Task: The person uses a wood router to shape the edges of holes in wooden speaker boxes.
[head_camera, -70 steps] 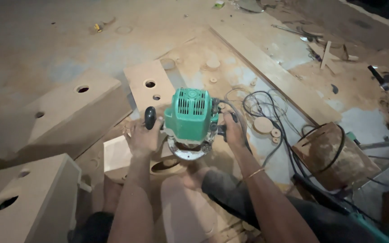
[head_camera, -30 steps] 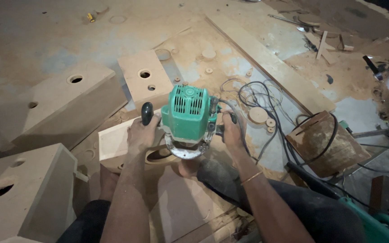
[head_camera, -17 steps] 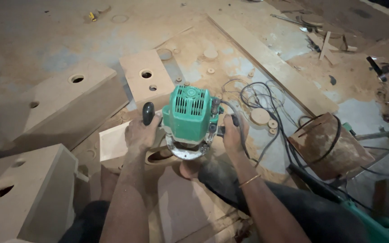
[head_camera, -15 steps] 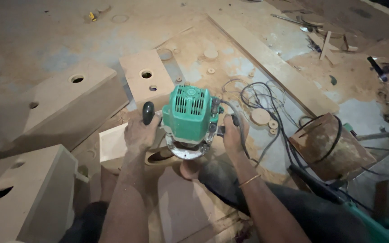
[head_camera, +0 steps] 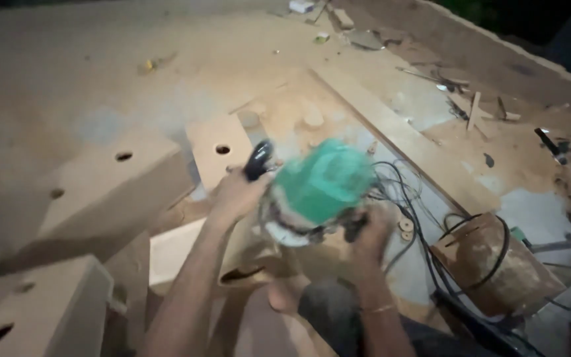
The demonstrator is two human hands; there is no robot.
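Green-bodied handheld router [head_camera: 322, 188] sat tipped over a pale brown fibreboard panel [head_camera: 186, 248] on the dusty workshop floor, between both hands (its outline was badly smeared by motion blur). The left hand [head_camera: 236, 195] was closed around the black knob handle [head_camera: 258, 160] on the tool's left side; the right hand [head_camera: 368, 231] was wrapped around the opposite grip, fingers shut on it. Judging by the dark slot [head_camera: 242, 273] already in the panel just beneath the base, the step in hand looked like routing or repositioning over that cut; a next move would call for settling the round base flat and steady first. The router's long axis ran from base to motor cap, leaning up and to the right, cap pointing away from the person. Black cables [head_camera: 408, 205] trailed toward a worn round bucket [head_camera: 497, 268].
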